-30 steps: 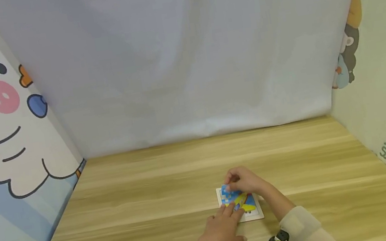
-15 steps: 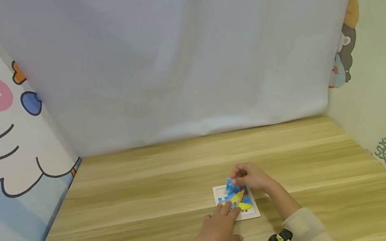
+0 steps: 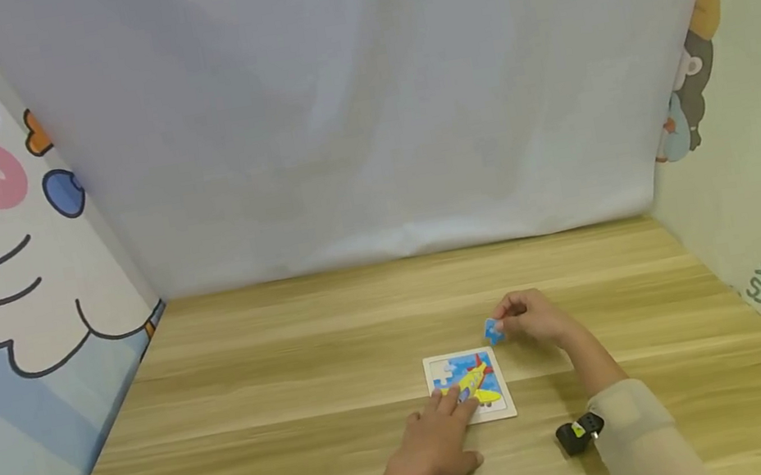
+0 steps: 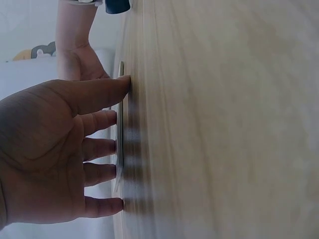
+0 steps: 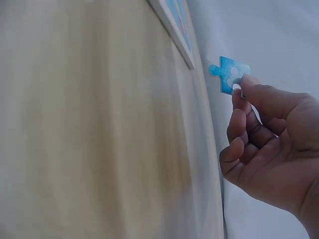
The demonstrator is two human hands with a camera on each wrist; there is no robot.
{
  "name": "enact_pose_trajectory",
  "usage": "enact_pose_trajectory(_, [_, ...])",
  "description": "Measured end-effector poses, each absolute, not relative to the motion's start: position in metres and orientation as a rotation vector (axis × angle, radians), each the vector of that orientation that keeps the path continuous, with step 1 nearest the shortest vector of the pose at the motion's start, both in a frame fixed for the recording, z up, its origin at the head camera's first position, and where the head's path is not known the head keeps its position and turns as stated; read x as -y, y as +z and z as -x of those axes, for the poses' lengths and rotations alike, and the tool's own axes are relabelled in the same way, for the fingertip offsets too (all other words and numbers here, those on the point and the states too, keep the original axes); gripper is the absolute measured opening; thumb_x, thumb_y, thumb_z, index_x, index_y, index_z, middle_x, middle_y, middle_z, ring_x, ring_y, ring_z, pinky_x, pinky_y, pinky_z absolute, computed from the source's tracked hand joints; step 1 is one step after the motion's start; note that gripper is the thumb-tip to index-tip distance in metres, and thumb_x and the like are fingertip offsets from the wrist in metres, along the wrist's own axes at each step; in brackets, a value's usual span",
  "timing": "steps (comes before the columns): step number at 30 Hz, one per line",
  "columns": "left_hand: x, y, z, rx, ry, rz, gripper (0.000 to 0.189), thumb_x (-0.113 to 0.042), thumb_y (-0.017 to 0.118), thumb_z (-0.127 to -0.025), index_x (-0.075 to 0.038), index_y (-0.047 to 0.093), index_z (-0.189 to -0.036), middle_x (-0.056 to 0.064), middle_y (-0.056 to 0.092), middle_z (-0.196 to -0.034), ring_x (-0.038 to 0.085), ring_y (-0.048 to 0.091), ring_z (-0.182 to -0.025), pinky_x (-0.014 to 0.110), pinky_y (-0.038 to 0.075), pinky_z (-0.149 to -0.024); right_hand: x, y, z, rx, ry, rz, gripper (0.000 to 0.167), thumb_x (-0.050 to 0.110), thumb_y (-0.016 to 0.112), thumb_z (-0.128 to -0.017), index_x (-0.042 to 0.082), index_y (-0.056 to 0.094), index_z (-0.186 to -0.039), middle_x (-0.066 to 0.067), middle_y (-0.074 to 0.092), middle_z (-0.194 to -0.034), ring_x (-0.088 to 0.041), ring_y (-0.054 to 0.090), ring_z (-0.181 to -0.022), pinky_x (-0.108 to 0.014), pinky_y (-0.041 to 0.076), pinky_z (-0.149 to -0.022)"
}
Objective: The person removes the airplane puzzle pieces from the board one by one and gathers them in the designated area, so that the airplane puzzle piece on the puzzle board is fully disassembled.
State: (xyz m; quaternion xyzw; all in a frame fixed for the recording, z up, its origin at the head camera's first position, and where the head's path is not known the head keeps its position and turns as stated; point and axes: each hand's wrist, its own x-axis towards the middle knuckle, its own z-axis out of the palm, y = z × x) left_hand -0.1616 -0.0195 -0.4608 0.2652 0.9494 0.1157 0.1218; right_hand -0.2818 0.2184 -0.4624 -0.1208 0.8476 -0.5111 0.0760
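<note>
A small framed jigsaw puzzle [image 3: 491, 383] with a yellow and red airplane on blue sky lies on the table. Its upper left corner shows a bare, pale gap. My left hand [image 3: 437, 440] rests on the puzzle's lower left with fingers spread; in the left wrist view its straight fingertips touch the board's edge. Between thumb and index finger my right hand [image 3: 535, 319] pinches a blue puzzle piece [image 5: 229, 74] with white cloud shapes. That piece is held above the table, just past the board's upper right corner.
The wood-grain table [image 3: 284, 385] extends to both sides of the board. A pale grey sheet [image 3: 360, 108] hangs behind it, and printed walls stand left and right. A black wrist device [image 3: 580, 432] sits by my right sleeve.
My right hand has lifted the blue piece out of the puzzle's upper left and carried it to the right, beyond the board. The left hand stays on the puzzle.
</note>
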Motion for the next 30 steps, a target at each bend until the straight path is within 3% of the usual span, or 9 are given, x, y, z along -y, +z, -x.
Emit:
enact_pose_trajectory(5, [0.020, -0.458, 0.163, -2.761, 0.346, -0.758, 0.070, -0.038, 0.071, -0.079, -0.021, 0.041, -0.140, 0.008, 0.028, -0.149, 0.033, 0.025, -0.134, 0.057, 0.032, -0.097, -0.227, -0.458, 0.294, -2.575, -1.498, 0.336, 0.011, 0.004, 0.064, -0.086, -0.004, 0.061, -0.093, -0.008, 0.060, -0.085, -0.020, 0.052, -0.078, -0.032, 0.043, -0.068])
enact_pose_trajectory(17, [0.019, -0.459, 0.163, -2.754, 0.360, -0.754, 0.070, -0.038, 0.071, -0.079, -0.020, 0.042, -0.140, 0.007, 0.029, -0.148, 0.032, 0.025, -0.134, 0.057, 0.031, -0.098, -0.234, -0.465, 0.318, -2.560, -1.434, 0.235, 0.012, 0.005, 0.063, -0.087, -0.005, 0.062, -0.094, -0.006, 0.060, -0.080, -0.018, 0.051, -0.070, -0.030, 0.044, -0.062])
enact_pose_trajectory(30, [0.018, -0.456, 0.161, -2.748, 0.393, -0.741, 0.071, -0.036, 0.072, -0.077, -0.020, 0.043, -0.139, 0.009, 0.029, -0.148, 0.034, 0.025, -0.134, 0.058, 0.031, -0.098, -0.226, -0.471, 0.324, -2.672, -1.322, 0.197, 0.010, 0.003, 0.064, -0.085, -0.004, 0.065, -0.092, -0.008, 0.062, -0.083, -0.020, 0.054, -0.077, -0.030, 0.046, -0.068])
